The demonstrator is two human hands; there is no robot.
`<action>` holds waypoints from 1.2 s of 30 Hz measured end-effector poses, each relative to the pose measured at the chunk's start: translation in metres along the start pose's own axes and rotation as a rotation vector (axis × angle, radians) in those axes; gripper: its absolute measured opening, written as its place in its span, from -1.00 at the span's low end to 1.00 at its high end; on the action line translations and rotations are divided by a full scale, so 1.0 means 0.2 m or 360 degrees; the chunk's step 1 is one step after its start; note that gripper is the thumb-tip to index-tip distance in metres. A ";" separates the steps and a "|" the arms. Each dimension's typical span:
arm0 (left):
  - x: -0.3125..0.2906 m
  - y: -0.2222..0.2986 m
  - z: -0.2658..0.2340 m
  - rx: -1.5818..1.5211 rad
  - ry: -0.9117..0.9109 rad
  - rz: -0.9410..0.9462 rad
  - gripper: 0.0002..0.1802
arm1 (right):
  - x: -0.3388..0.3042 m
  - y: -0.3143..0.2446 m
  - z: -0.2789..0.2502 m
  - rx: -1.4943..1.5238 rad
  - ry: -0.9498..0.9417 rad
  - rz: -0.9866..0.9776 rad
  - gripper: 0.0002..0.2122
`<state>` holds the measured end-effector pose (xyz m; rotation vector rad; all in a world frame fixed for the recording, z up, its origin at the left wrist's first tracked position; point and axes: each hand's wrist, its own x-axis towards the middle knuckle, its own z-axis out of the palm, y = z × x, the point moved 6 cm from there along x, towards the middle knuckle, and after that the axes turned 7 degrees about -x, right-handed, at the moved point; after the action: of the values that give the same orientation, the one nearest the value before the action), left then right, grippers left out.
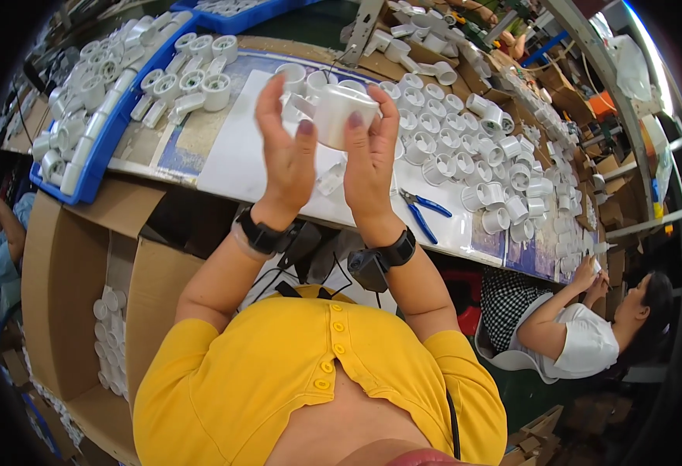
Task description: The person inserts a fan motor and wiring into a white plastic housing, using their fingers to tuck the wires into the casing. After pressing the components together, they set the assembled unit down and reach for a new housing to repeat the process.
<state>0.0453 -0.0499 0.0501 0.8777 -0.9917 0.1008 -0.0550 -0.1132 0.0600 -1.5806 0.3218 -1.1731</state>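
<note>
My right hand (370,159) grips a white plastic cup-shaped part (333,116), thumb on its near side and fingers curled over the far right rim. A short arm on the part points left toward my left hand (285,155). That hand is raised beside it, slightly blurred, with thumb and fingers apart, and holds nothing that I can make out. Both hands are above the white sheet (236,155) on the bench. Blue-handled cutting pliers (425,213) lie on the bench to the right of my right wrist.
Many similar white parts (453,140) crowd the bench at right; more white parts (193,81) stand at left. A blue tray (92,175) full of them sits further left. An open cardboard box (69,295) is at lower left. A co-worker (574,334) sits at right.
</note>
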 end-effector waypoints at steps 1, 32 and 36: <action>-0.02 -0.01 0.00 -0.0017 -0.0017 0.0016 -0.42 | 0.01 -0.02 -0.01 -0.0004 0.0018 -0.0022 -0.57; -0.04 -0.06 0.08 -0.1499 0.0058 -0.0928 -0.64 | -0.09 0.06 0.09 -0.0174 0.0097 -0.0402 -0.71; -0.04 -0.09 0.04 -0.1229 -0.0037 -0.0858 -0.64 | -0.06 0.12 0.08 0.0234 0.0022 -0.0156 -0.77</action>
<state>0.0433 -0.0655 0.0342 0.3991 -0.6937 -0.7106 -0.0395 -0.1032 0.0347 -1.4742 0.1641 -1.2546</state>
